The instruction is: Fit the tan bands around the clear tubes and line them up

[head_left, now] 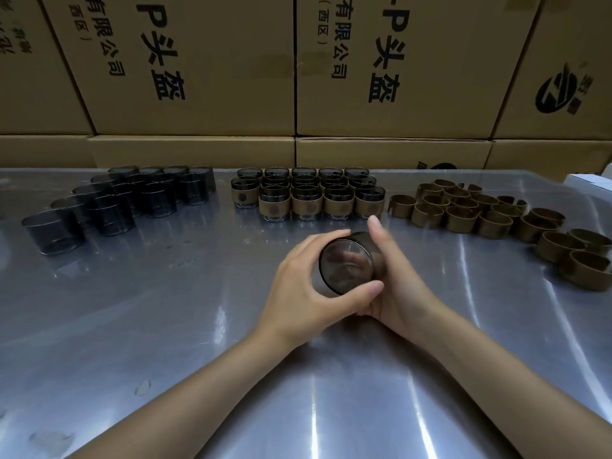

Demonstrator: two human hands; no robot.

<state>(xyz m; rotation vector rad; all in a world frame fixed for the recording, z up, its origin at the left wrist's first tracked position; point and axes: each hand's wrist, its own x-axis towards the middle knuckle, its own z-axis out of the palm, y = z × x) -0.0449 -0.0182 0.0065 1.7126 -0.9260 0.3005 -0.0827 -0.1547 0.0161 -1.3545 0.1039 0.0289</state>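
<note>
A clear smoky tube (pixel 346 265) lies tilted on its side between both hands over the middle of the table, its open end facing me. My left hand (pixel 308 286) wraps its near rim. My right hand (pixel 394 283) cups the far side, where a tan band seems to sit, mostly hidden. Bare tubes (pixel 112 202) stand in rows at the back left. Banded tubes (pixel 308 197) stand in neat rows at the back centre. Loose tan bands (pixel 490 213) lie grouped at the right.
The metal table (pixel 165 309) reflects light. Stacked cardboard boxes (pixel 231 77) form a wall right behind the table. A white object (pixel 592 182) shows at the far right edge.
</note>
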